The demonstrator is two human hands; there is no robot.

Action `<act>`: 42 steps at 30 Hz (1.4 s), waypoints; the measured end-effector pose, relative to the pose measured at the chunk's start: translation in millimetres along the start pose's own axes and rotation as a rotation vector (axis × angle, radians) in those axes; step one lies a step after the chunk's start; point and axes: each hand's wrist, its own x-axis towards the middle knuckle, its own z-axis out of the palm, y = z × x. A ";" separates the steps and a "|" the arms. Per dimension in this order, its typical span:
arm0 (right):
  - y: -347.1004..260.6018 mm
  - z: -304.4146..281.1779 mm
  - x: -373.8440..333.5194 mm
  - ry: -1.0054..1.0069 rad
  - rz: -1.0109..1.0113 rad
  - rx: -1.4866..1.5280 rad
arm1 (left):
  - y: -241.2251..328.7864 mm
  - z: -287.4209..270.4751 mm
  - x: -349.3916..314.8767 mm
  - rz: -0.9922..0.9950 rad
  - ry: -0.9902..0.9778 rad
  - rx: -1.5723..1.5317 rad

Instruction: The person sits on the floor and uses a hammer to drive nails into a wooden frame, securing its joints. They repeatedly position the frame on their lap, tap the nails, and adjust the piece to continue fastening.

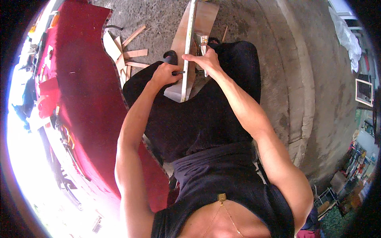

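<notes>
At upper centre I saw the left hand (166,74) clenched on a dark tool (173,60), the right hand (207,60) pinching the upright board (188,51); possibly a metal bracket (204,41) there; a slip could nick those fingers.

Floor (278,59): bare grey concrete, stained, with a raised curved kerb (303,99) running down the right side.

Red board (85,99): large, flat, with a wavy cut edge, lying on the floor at left.

Wood offcuts (127,53): a loose heap of short pale strips and pieces, lying on the floor just beside the upper edge of the red board.

White cloth (349,37): bundled at upper right, beyond the kerb.

White box (364,91): standing at the right edge.

Mixed clutter (353,174): small coloured items at lower right, too small to identify.
</notes>
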 end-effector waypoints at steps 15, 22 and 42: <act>-68.9 -46.3 -40.6 0.032 -0.314 0.219 | -8.8 19.8 -0.4 -0.057 0.049 -0.089; -134.4 -86.5 -85.1 -0.386 -0.335 -0.563 | -9.9 17.9 -1.3 -0.087 -0.056 -0.073; -107.3 -58.1 -73.4 -0.652 -0.240 -1.066 | -6.0 16.3 -5.4 -0.053 0.057 -0.140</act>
